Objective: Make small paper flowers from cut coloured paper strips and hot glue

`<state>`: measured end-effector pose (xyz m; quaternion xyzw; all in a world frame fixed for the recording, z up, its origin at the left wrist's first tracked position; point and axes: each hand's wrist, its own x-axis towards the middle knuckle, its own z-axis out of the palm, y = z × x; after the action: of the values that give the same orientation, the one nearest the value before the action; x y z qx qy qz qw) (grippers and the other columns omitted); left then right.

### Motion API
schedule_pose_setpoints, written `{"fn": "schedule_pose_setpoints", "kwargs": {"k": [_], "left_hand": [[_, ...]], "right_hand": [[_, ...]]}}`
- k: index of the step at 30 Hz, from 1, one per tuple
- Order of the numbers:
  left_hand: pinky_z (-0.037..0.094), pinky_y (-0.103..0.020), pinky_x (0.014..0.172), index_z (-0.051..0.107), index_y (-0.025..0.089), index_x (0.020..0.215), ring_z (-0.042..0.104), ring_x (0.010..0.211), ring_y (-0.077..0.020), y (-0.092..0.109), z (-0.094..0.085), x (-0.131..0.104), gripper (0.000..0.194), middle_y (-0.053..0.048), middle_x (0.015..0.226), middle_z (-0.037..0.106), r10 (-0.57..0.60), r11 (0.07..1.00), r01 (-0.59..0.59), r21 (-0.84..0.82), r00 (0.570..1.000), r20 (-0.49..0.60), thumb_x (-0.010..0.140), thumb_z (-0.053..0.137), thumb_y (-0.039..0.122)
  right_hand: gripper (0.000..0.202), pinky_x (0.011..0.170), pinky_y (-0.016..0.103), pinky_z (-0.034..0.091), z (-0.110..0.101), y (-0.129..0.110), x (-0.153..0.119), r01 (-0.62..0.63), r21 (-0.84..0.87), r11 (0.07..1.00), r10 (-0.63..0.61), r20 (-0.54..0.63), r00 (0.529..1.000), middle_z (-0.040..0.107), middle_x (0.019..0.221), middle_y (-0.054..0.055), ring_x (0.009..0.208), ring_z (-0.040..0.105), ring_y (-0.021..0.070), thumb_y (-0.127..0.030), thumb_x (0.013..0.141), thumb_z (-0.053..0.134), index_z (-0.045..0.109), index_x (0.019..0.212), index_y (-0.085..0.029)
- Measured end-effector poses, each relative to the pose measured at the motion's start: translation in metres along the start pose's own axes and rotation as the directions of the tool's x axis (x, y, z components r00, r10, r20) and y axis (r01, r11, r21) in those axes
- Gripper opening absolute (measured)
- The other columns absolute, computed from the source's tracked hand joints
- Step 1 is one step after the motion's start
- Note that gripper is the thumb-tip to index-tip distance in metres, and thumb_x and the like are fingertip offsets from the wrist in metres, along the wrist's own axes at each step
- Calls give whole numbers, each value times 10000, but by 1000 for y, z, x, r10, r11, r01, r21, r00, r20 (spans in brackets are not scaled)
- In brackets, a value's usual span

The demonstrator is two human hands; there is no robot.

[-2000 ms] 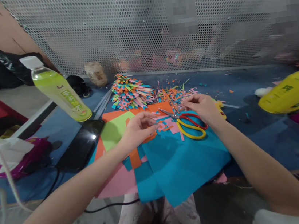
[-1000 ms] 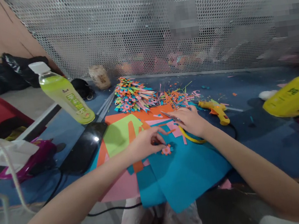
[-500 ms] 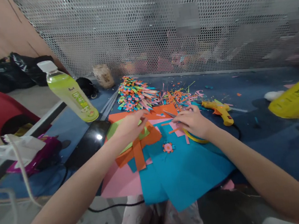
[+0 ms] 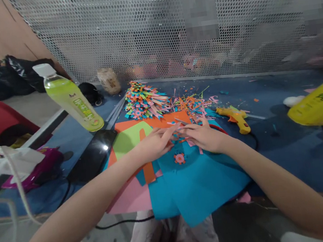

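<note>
My left hand (image 4: 157, 143) has its fingers pinched over the paper pile, with a small paper piece apparently between the fingertips. Meeting it is my right hand (image 4: 206, 135), its fingers bent around scissors (image 4: 217, 128); a blade tip shows past the fingers, and red and yellow handle parts show behind the palm. Below the hands, a small pink and orange paper flower (image 4: 179, 158) lies on a blue sheet (image 4: 205, 182). Under my left hand are a lime sheet (image 4: 126, 139) and an orange strip (image 4: 149, 172). The fingers partly hide what they pinch.
Behind the hands stands a layered paper-strip tree (image 4: 144, 101) beside a heap of paper shreds (image 4: 191, 103). A yellow glue gun (image 4: 237, 119) lies right. At left are a green drink bottle (image 4: 72, 99) and a black phone (image 4: 91, 156); a yellow bottle (image 4: 321, 102) is far right.
My left hand has moved right, off the lime and orange paper, and now meets my right hand. More of the lime sheet shows. The scissors' handles have turned within my right hand.
</note>
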<state>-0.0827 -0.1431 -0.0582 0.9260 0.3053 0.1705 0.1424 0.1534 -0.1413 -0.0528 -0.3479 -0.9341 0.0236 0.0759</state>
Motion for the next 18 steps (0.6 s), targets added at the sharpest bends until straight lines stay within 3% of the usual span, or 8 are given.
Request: {"fn": "schedule_pose_setpoints", "kwargs": {"k": [5,9,14,18], "left_hand": [[344,-418,1000,74,156,1476,493,1230,-276,-2,6,2,697,-108,1214,647,28,998,-31,59,998,51,882,439,176],[308,-444,997,16,133,1477,472,1243,-300,0,8,4,732,-101,1213,651,-36,993,28,111,996,76,886,443,194],[306,-437,989,32,167,1475,517,1198,-272,-2,4,2,834,-91,1137,689,-105,993,103,52,994,31,840,563,265],[342,-408,962,79,193,1465,569,1125,-238,-6,5,3,808,-46,1035,723,-125,992,125,0,992,-34,836,582,252]], "right_hand": [[427,958,471,295,-2,4,-1,-86,-50,995,82,-85,993,586,1269,129,1150,533,264,-143,910,333,507,1295,-207],[425,990,486,267,0,3,0,-54,-68,996,52,-35,998,590,1267,113,1147,537,259,-123,901,350,517,1280,-214],[418,989,483,231,1,2,1,-99,-97,990,91,-80,993,592,1268,118,1157,526,249,-105,900,347,509,1274,-199],[443,996,501,191,-2,0,1,-161,-102,982,147,-131,980,603,1254,125,1165,517,252,-114,909,344,460,1329,-195]]}}
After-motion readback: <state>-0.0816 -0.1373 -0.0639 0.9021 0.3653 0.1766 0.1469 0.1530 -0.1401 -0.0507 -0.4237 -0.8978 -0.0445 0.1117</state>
